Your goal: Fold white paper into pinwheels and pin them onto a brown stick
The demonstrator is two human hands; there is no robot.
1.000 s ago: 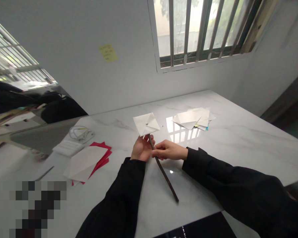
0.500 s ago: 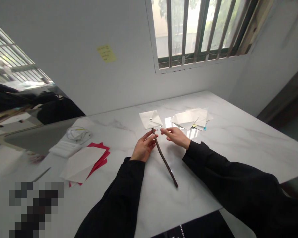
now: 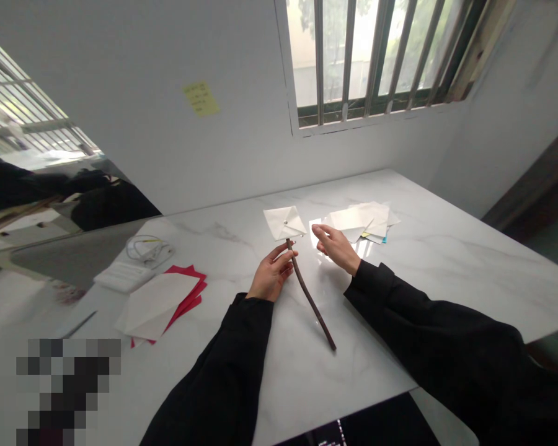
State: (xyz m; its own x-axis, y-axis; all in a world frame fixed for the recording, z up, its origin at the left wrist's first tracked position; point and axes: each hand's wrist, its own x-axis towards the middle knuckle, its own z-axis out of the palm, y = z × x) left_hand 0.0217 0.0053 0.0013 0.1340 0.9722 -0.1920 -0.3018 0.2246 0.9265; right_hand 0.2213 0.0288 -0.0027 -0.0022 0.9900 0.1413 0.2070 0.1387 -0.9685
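Note:
A white folded-paper pinwheel (image 3: 279, 224) with a small metal pin at its centre tops a thin brown twig (image 3: 310, 298). My left hand (image 3: 272, 272) is closed round the twig just below the paper, thumb in front. The twig's lower end slants toward me and to the right. Small shiny bits show by the paper's lower right corner. To the right, my right hand (image 3: 337, 246) is raised with curled fingers, thumb and forefinger close together. It is apart from the pinwheel, and nothing shows in its fingers.
White folded papers (image 3: 353, 222) lie at the back right, by the window wall. On the left are a white sheet (image 3: 155, 303) over red papers (image 3: 186, 306), a white box (image 3: 123, 277), a coiled cable (image 3: 146, 248) and a pen (image 3: 80, 324). A black object (image 3: 367, 421) shows at the front edge.
My right hand has drawn away from the paper's lower right corner, up and to the right, and its fingers have curled in. My left hand keeps its hold on the twig.

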